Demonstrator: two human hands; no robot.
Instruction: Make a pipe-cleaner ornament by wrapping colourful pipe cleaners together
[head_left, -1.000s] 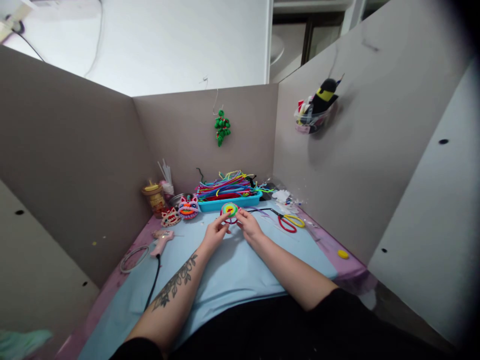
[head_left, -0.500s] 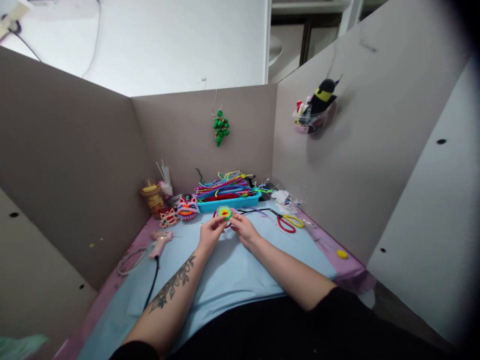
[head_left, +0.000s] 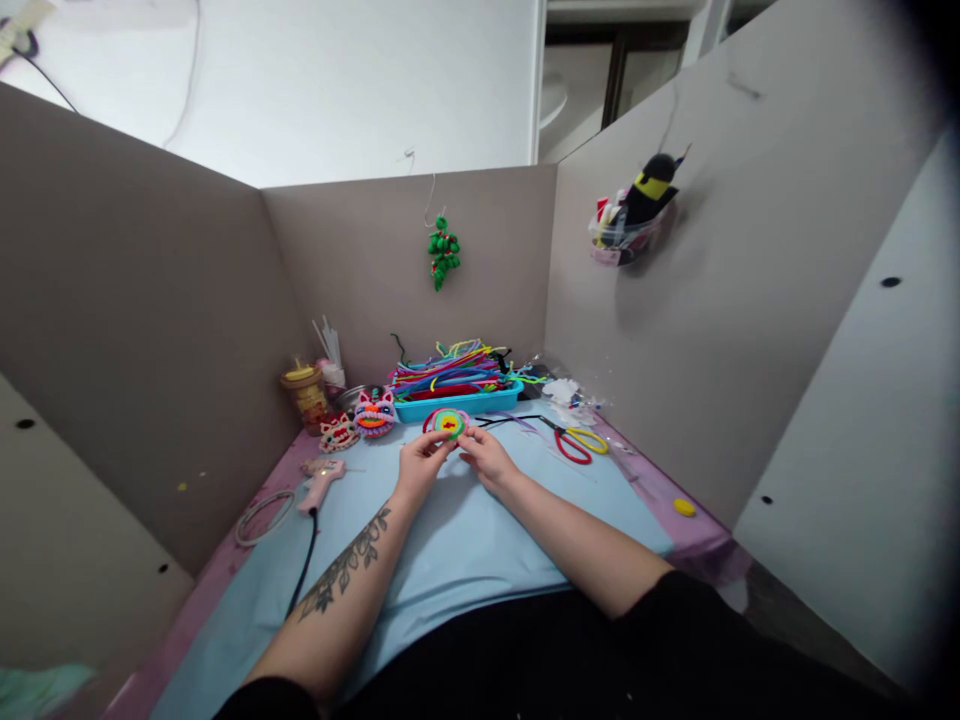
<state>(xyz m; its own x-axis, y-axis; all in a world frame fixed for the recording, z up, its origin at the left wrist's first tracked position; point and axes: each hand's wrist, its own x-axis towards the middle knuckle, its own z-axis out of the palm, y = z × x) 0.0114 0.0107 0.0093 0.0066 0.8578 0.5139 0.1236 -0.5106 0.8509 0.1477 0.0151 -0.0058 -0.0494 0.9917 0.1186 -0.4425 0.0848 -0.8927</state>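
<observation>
Both hands hold a small round piece of coiled pipe cleaners (head_left: 449, 423), with a red and yellow middle and green and pink around it. It is raised over the blue cloth (head_left: 517, 540). My left hand (head_left: 422, 464) pinches its lower left side between thumb and fingers. At its lower right edge, my right hand (head_left: 487, 457) grips it with the fingertips. Just behind it stands a blue tray (head_left: 459, 404) heaped with colourful pipe cleaners (head_left: 450, 375). Two fuzzy animal-face figures, one lilac (head_left: 374, 413) and one red and white (head_left: 339, 432), sit to the left.
Scissors (head_left: 574, 443) with red and yellow handles lie to the right. At left are a pink glue gun (head_left: 322, 482) with its cord and a brown drink cup (head_left: 305, 397). A yellow disc (head_left: 684, 507) rests near the right edge. Grey panels (head_left: 405, 230) enclose the table.
The round piece has turned slightly in my fingers, with more of its pink-red loop showing on the left. Both hands keep their grip in nearly the same place.
</observation>
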